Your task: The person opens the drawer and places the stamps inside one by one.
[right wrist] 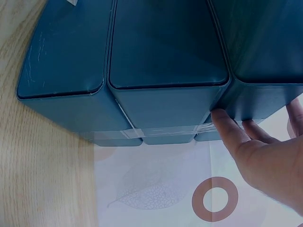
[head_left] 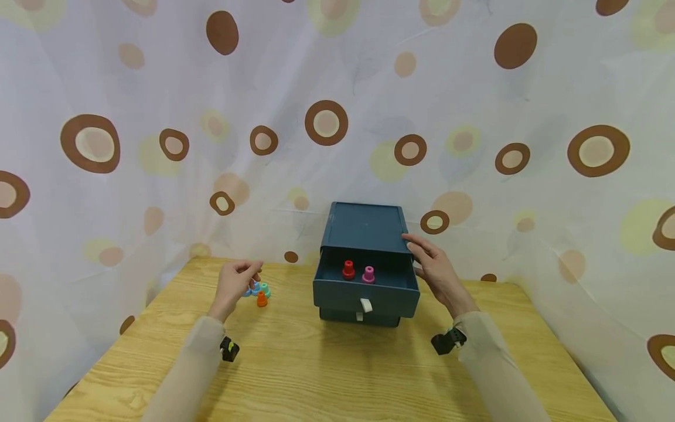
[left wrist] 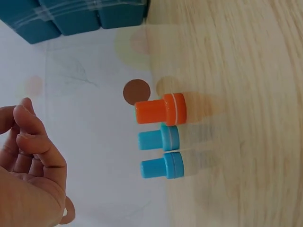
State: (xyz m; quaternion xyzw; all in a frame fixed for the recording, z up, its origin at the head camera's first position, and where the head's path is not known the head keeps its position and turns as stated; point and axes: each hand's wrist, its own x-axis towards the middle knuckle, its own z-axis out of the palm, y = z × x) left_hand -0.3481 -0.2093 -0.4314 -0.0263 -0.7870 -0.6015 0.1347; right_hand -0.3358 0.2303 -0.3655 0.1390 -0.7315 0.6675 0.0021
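My left hand [head_left: 235, 285] hovers over a small group of toy stamps, its fingers loosely bent with nothing visible between them. An orange stamp [left wrist: 158, 109], a teal stamp [left wrist: 157, 138] and a blue stamp [left wrist: 161, 166] stand in a row on the table, apart from that hand [left wrist: 35, 165] in the left wrist view. My right hand [head_left: 435, 272] rests its fingertips on the side and top edge of a dark blue drawer cabinet [head_left: 365, 227]. The cabinet's upper drawer [head_left: 364, 298] is pulled out, with a red stamp [head_left: 348, 270] and a pink stamp [head_left: 368, 275] upright inside.
A wooden table [head_left: 295, 375] carries everything. Behind it hangs a pale curtain [head_left: 358, 76] with brown and beige dots. Another drawer front [head_left: 337, 316] with a white pull lies below the pulled-out one. Clear tape [right wrist: 161, 132] runs across the cabinet's side.
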